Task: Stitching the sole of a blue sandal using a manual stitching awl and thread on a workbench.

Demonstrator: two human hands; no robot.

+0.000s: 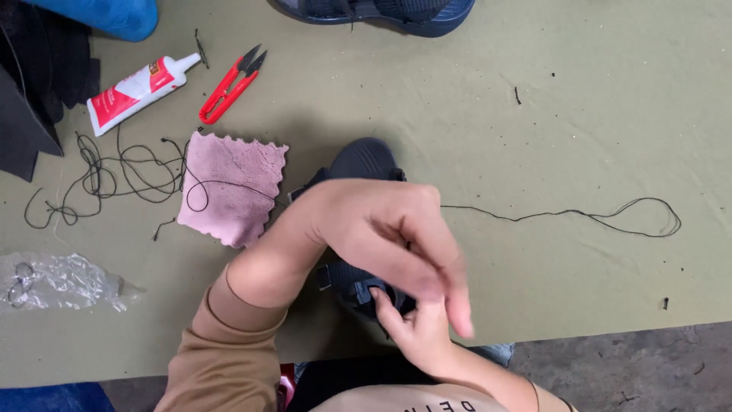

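L hand (pixel 381 233) clamps sandal (pixel 362 164); R hand (pixel 415 332) pinches its strap at 6. Keep thread (pixel 564 215), trailing to 3, taut & untangled.

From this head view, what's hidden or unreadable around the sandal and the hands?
- Sandal: middle hidden under the left hand.
- Right hand: its grip on the strap is covered by the left fingers, which are motion-blurred.
- Thread: its near end disappears behind the left hand.
- Second sandal: cut off by the top edge.
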